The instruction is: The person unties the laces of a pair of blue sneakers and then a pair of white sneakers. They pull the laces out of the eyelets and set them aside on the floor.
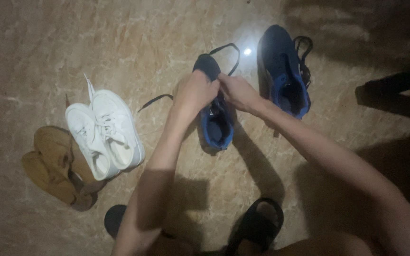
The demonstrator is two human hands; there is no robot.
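Both hands meet over the laces of one shoe: the left hand (196, 92) is curled into a loose fist with its fingers pressed together on the lacing, and the right hand (237, 91) pinches the same spot from the other side, fingertips closed on what looks like the lace or tongue, though the exact grip is hidden between the knuckles. The shoe they work on is a dark blue fabric sneaker with a brighter blue lining (216, 118), lying on the polished tan marble floor (167, 33) with its toe pointing away from the person; its black laces (155, 100) trail loose to the left and loop out beyond the toe. By my reading, the lacing or tightening is in hand and unfinished, and drawing those loose ends snug would call for a steady pull with both hands. Just to the right lies the matching blue sneaker (283, 71), its black laces also undone. Well to the left sits a pair of white lace-up sneakers (105, 132), touching a pair of tan suede shoes (53, 163) beside them. At the bottom edge, the person's foot wears a black open sandal (260, 223).
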